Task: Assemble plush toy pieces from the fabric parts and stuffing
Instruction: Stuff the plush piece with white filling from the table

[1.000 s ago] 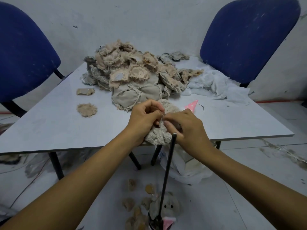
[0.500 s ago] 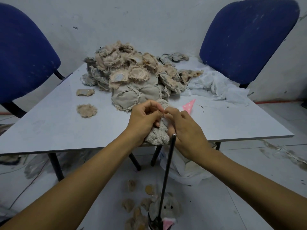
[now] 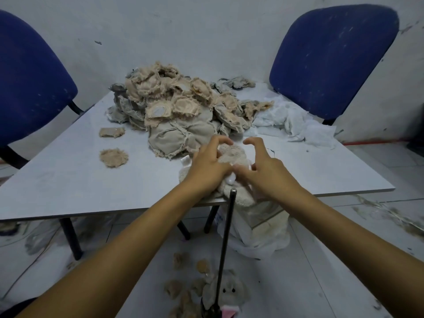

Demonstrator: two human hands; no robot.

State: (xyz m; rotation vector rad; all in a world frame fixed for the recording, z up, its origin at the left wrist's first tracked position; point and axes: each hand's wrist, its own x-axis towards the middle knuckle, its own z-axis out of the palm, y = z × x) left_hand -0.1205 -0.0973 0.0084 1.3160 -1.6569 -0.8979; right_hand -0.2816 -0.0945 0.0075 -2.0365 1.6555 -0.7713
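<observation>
my left hand (image 3: 207,167) and my right hand (image 3: 263,169), fingers curled, both gripping cream plush piece (image 3: 231,157), near edge of table (image 3: 68,180), fabric pile (image 3: 181,113) behind

Plush (image 3: 231,154) mostly hidden under both hands, left (image 3: 207,167) and right (image 3: 263,171); can't tell how fingers grip it. Fingertips blurred. Left chair (image 3: 29,81) cut off by frame edge. Toy on floor (image 3: 229,292) cut by bottom edge, partly behind rod (image 3: 226,244). Bag (image 3: 259,230) top hidden under surface (image 3: 68,175).
</observation>
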